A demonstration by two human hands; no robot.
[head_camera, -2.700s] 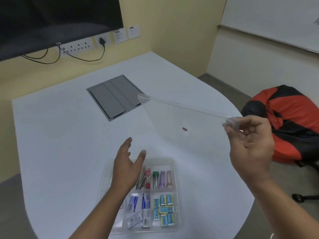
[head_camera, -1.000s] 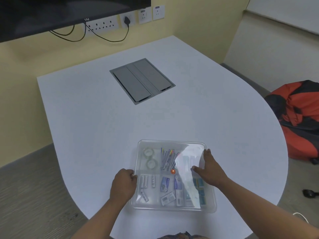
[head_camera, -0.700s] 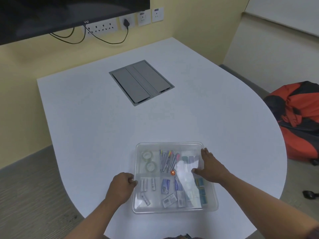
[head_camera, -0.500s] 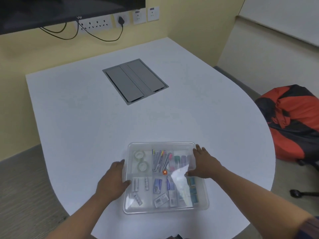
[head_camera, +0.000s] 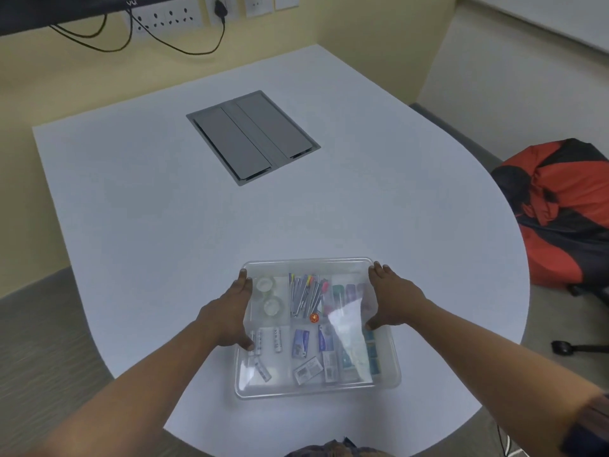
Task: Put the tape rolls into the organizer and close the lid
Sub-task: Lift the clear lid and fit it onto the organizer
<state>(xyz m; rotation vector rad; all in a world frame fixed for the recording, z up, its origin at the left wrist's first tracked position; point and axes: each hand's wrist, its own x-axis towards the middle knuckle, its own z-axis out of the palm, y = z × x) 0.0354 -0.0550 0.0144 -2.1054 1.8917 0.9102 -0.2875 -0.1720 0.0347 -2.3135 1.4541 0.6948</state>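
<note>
A clear plastic organizer (head_camera: 316, 387) sits near the front edge of the white table, with its transparent lid (head_camera: 309, 265) lying flat on top. Two clear tape rolls (head_camera: 267, 295) lie one behind the other in the far left compartment, seen through the lid. My left hand (head_camera: 227, 316) presses against the organizer's left side, fingers along the edge and thumb on the lid. My right hand (head_camera: 393, 300) holds the right side in the same way. Pens, markers, batteries and small boxes fill the other compartments.
A grey cable hatch (head_camera: 253, 136) is set into the white table (head_camera: 164, 209) farther back. Wall sockets with black cables (head_camera: 184, 21) run along the yellow wall. A red and black bag (head_camera: 560, 206) rests on a chair to the right.
The lid, held up in my right hand before, now lies on the organizer. Both hands have slid outward from the lid's top to the organizer's left and right edges.
</note>
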